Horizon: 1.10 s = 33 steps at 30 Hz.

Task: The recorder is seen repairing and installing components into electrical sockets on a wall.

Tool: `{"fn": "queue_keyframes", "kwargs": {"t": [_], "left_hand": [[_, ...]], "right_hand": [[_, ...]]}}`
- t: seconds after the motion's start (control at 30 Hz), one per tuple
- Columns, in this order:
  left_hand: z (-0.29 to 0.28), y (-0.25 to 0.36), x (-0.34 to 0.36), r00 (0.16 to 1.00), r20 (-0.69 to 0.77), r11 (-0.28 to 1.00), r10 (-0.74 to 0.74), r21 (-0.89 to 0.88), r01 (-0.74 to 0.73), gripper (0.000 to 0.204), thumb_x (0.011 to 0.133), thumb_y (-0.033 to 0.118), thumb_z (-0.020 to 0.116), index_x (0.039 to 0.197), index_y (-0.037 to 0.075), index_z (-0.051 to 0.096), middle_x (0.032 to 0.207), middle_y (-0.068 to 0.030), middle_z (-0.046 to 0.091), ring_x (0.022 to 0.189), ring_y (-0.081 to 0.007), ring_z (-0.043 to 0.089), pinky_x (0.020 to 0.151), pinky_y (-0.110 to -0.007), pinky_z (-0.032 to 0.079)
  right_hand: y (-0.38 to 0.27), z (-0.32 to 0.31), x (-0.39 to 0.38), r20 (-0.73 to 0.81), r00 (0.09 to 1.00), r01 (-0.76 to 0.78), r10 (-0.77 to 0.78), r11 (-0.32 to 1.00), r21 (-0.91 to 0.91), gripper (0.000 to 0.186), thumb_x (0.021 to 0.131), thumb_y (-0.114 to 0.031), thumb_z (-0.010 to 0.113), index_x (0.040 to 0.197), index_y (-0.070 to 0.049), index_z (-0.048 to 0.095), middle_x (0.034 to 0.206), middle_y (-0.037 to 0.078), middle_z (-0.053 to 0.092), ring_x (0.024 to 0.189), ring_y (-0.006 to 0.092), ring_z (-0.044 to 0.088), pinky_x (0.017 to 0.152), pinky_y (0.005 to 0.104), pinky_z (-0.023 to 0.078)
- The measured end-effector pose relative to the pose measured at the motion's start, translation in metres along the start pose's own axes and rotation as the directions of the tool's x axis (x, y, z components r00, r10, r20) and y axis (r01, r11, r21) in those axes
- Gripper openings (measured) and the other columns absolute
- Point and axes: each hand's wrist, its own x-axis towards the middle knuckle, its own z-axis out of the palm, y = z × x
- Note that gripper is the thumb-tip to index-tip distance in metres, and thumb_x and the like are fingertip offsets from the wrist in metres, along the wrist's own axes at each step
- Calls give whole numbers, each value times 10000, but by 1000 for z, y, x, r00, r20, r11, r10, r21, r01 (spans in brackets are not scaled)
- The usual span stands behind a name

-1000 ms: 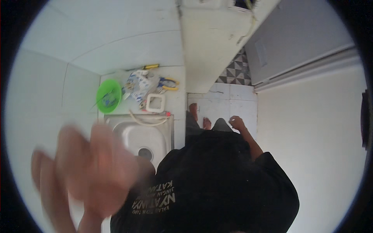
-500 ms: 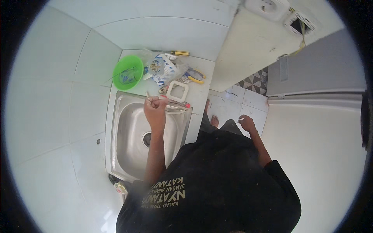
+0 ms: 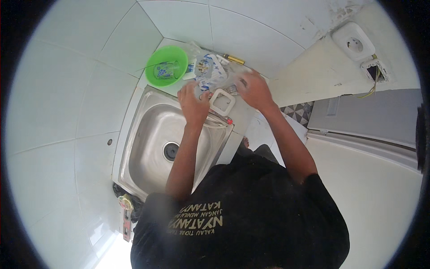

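Observation:
My left hand hovers at the far rim of the steel sink, its fingers and thumb apart and nothing visible between them. Close to its thumb lies a white square frame, like a socket cover. My right hand is over the right part of the counter, its fingers blurred and partly hidden. Whatever lies beneath that hand cannot be made out. Between the hands and farther back is a clear plastic bag with blue-and-white packaging. A red-tipped tool rests on the near side of the frame.
The steel sink fills the left. A green bowl holding a clear glass stands in the back corner. A yellow-handled screwdriver lies along the wall. A white socket and an opened wall box with loose wires are at upper right.
My right hand has come up from beside my body to the counter. The thin pale piece earlier in my left hand no longer shows, and its fingers have spread. The view has turned slightly.

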Motion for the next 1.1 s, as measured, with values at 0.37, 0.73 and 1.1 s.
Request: {"fn": "queue_keyframes", "kwargs": {"t": [0.37,0.73,1.1], "left_hand": [[22,-8,13,980,173,994,-97,-35,104,772,685,95,749,1371,58,398,1297,-248,453,1210,-435,433,1019,-484,368],[27,-6,37,988,-73,980,-138,-152,125,600,797,158,730,1307,-5,459,1175,-229,595,1062,-374,593,916,-433,464],[16,-10,42,940,-15,879,-342,-360,314,420,912,163,590,1284,-6,490,1103,-226,640,994,-335,631,878,-404,474]], "right_hand": [[-12,45,70,216,841,-539,496,804,253,333,782,-198,606,1046,4,629,951,196,685,909,317,665,790,407,514],[0,41,83,357,895,-438,268,678,589,318,829,-164,562,1108,-21,619,921,172,701,866,321,661,792,403,505],[-5,65,73,54,977,211,-204,956,-204,280,833,-278,582,853,-29,707,905,228,662,910,372,644,815,480,499]]}}
